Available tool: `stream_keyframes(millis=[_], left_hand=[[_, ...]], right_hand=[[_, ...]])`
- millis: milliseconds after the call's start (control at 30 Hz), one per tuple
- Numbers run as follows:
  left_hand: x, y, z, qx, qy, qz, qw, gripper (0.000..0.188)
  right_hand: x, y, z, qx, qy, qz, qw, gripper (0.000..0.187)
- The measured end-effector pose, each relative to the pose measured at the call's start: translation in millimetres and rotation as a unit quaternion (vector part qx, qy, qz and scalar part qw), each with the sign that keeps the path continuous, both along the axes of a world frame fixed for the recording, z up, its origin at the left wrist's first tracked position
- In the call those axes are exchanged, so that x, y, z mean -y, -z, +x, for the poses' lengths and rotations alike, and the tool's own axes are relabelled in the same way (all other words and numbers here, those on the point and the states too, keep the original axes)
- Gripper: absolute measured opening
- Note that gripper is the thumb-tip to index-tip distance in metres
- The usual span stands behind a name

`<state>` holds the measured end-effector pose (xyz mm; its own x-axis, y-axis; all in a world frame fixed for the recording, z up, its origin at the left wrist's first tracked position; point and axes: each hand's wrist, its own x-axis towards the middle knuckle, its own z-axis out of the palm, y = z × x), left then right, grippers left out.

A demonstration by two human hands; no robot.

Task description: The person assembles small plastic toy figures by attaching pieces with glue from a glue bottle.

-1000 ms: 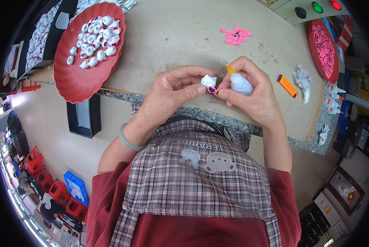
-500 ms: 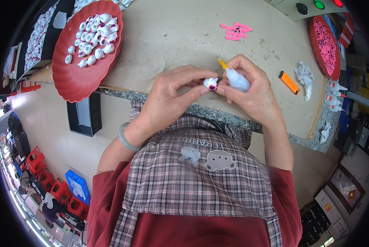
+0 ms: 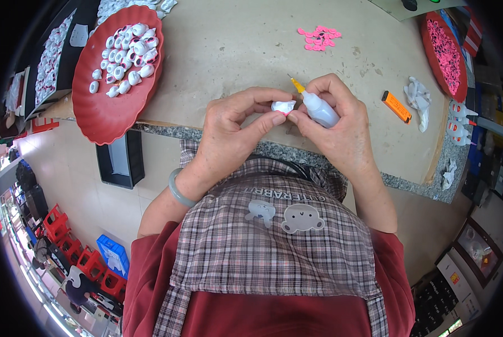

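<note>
Between the thumb and fingers of my left hand (image 3: 229, 123) is a small white figurine head (image 3: 283, 105) with pink along its lower edge. My right hand (image 3: 347, 132) is closed around a squeeze glue bottle (image 3: 322, 111), whose yellow nozzle (image 3: 297, 85) ends in a thin needle tip pointing up and away. The right thumb and a fingertip come up against the figurine's right side. Both hands are above the near edge of the worktable. Farther off lies a loose cluster of small pink pieces (image 3: 319, 38).
At left, a scalloped red plate (image 3: 91, 124) bearing many white figurine heads overhangs the table edge. To the right are an orange box-like tool (image 3: 397, 107), crumpled tissue (image 3: 417, 101), more glue bottles (image 3: 458, 124) and a red plate (image 3: 429, 39) of pink pieces. A black bin (image 3: 135, 163) stands below.
The figurine head has turned in my fingers: its pink-rimmed dark front faced me before, and now mostly white shows. The glue bottle has shifted slightly left.
</note>
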<state>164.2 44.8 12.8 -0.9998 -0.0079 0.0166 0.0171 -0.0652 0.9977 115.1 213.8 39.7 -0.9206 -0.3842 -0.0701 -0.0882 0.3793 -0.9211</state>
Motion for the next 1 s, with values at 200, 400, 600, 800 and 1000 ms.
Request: stream_keyframes(millis=[200, 400, 600, 800, 1000], left_hand=[[0, 0, 2, -0.001, 0.017, 0.044, 0.999, 0.021], [-2, 2, 3, 0.001, 0.004, 0.038, 0.999, 0.022], [-2, 4, 3, -0.002, -0.003, 0.039, 0.999, 0.023], [-2, 0, 2, 0.028, 0.007, 0.061, 0.998, 0.024], [2, 2, -1, 0.042, 0.025, 0.163, 0.985, 0.026]], right_hand=[[-3, 7, 2, 0.02, 0.002, -0.044, 0.999, 0.027], [-1, 13, 2, 0.034, 0.005, -0.06, 0.998, 0.027], [1, 16, 1, 0.037, 0.007, -0.067, 0.997, 0.028], [0, 14, -1, 0.042, 0.005, -0.068, 0.997, 0.028], [1, 6, 0, 0.033, 0.007, -0.09, 0.995, 0.027]])
